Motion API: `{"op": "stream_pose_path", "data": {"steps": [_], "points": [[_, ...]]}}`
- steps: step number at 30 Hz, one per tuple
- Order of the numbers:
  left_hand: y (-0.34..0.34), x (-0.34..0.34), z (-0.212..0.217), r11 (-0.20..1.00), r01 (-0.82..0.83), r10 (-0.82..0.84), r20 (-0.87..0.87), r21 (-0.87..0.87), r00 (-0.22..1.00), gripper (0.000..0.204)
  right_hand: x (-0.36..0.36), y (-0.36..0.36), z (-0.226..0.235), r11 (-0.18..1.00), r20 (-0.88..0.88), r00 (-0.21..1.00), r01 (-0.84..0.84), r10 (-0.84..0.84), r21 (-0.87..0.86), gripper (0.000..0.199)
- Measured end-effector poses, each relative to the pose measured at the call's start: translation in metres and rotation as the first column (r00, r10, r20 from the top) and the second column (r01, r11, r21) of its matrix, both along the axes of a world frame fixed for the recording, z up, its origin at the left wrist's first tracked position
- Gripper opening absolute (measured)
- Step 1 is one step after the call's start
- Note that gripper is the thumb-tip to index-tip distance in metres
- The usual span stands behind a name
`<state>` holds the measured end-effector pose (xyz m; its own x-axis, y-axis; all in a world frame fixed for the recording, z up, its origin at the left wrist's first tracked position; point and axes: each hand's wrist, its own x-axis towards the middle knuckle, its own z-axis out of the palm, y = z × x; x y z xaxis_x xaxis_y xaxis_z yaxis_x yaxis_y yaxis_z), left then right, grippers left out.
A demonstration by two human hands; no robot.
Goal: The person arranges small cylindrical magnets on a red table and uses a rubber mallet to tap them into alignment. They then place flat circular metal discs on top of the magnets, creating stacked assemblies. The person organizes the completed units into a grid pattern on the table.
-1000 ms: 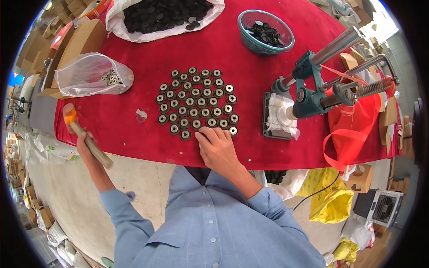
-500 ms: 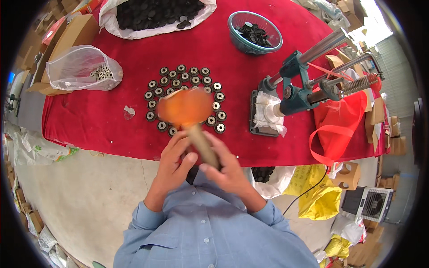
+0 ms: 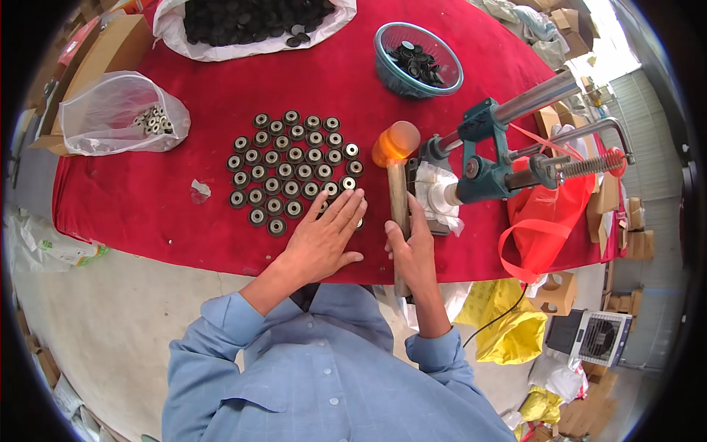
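Note:
My left hand (image 3: 322, 237) lies open, fingers stretched over the lower right edge of a cluster of small black wheels with metal bearing centres (image 3: 284, 170); some of these are hidden under the fingers. To the right, my right hand (image 3: 417, 254) is closed around the wooden handle of a mallet (image 3: 398, 195), thumb on one side and fingers on the other. The mallet's translucent orange head points away from me, just right of the cluster. Whether the mallet rests on the cloth or is held slightly above it, I cannot tell.
A green bench press (image 3: 473, 169) stands right of the mallet, beside a red bag (image 3: 549, 228). Farther back are a bowl of black discs (image 3: 454, 87) and a white sack of black discs (image 3: 221, 51). At left sits a clear bag of metal rings (image 3: 96, 118). Red cloth (image 3: 132, 206) covers the table.
The mallet has moved from above the wheels to their right, now in my right hand only. My left hand has come off it and spread over the cluster's edge. The view shifted slightly.

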<state>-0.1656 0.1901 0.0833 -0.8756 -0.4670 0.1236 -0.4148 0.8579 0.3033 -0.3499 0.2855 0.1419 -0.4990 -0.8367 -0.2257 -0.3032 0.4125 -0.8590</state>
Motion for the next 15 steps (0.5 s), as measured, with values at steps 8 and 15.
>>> {"op": "stream_pose_path", "data": {"steps": [8,15], "points": [[-0.042,0.037,0.011,0.986,-0.166,0.169,-0.177,0.03,0.97,0.081,-0.001,0.001,-0.02,0.998,-0.145,0.989,-0.044,0.038,-0.035,0.067],[-0.087,0.105,0.013,0.924,-0.38,0.381,-0.199,0.042,0.903,0.08,0.031,0.007,-0.008,0.995,-0.153,0.985,-0.09,0.081,-0.052,0.07]]}}
